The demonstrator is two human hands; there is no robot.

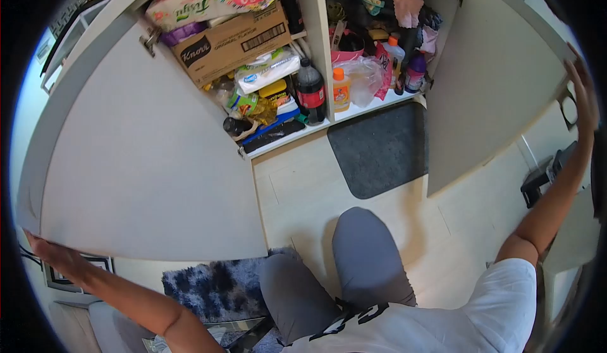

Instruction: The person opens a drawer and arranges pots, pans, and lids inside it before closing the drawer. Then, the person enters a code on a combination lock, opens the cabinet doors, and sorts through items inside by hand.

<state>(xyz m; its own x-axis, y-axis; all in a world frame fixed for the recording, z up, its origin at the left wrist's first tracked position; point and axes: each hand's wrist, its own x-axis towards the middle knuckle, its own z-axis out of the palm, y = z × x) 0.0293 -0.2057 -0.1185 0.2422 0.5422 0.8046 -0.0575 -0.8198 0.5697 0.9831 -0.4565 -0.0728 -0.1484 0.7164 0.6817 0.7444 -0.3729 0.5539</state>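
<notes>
Both doors of a low white cabinet stand swung outward. My left hand (pixel 52 252) is at the lower outer corner of the left cabinet door (pixel 145 157), its fingers closed on the edge and partly hidden. Against the outer edge of the right cabinet door (pixel 499 81) rests my right hand (pixel 585 94), its fingers stretched out along it. On the left side inside are a Knorr carton (pixel 231 44), a tissue pack (pixel 205 0), a wipes pack (pixel 267 70) and a cola bottle (pixel 310 91). The right side holds an orange-capped bottle (pixel 341 91), a purple bottle (pixel 415 73) and a clear plastic bag (pixel 361 75).
A dark grey mat (pixel 382 151) lies on the pale floor before the right compartment. A blue-grey shaggy rug (pixel 212 290) is below the left door. My knees (pixel 373 252) are close to the cabinet. Black equipment (pixel 537 182) stands at the right.
</notes>
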